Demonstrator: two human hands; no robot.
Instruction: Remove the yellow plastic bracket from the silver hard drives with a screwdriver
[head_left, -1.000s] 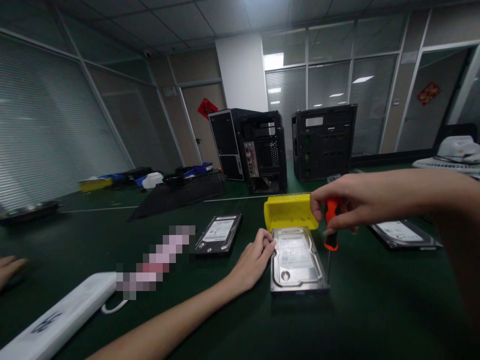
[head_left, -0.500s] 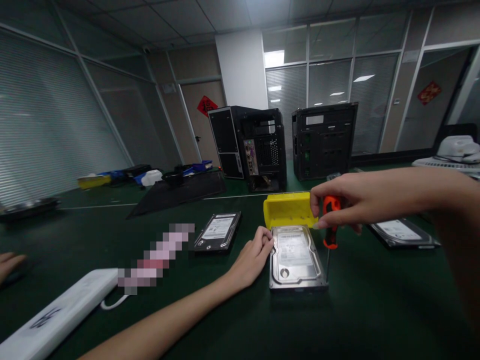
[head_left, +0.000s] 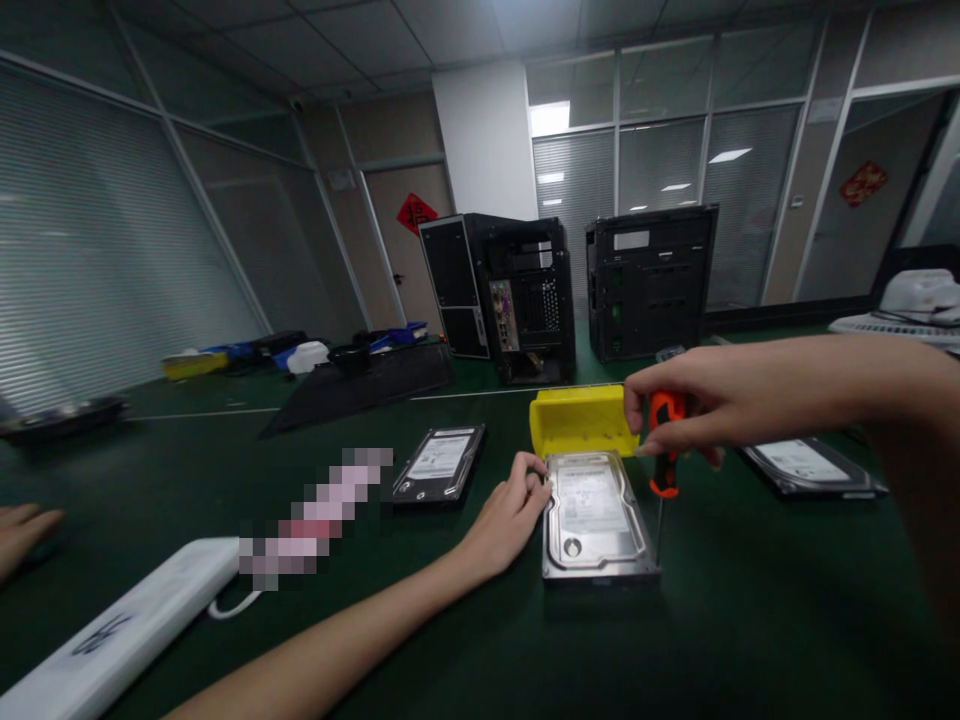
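A silver hard drive (head_left: 596,515) lies flat on the green table in front of me. My left hand (head_left: 510,515) rests against its left edge, fingers curled on it. My right hand (head_left: 686,405) is closed round the orange handle of a screwdriver (head_left: 661,455). The screwdriver stands upright with its tip at the drive's near right corner. A yellow plastic bin (head_left: 577,420) sits just behind the drive.
Two more hard drives lie on the table, one to the left (head_left: 439,462) and one to the right (head_left: 806,467). Two black computer cases (head_left: 525,300) stand at the back. A white box (head_left: 112,630) lies near left. Another person's hand (head_left: 22,530) shows at the left edge.
My right hand has shifted its grip slightly on the screwdriver handle. The drive and my left hand stay where they were.
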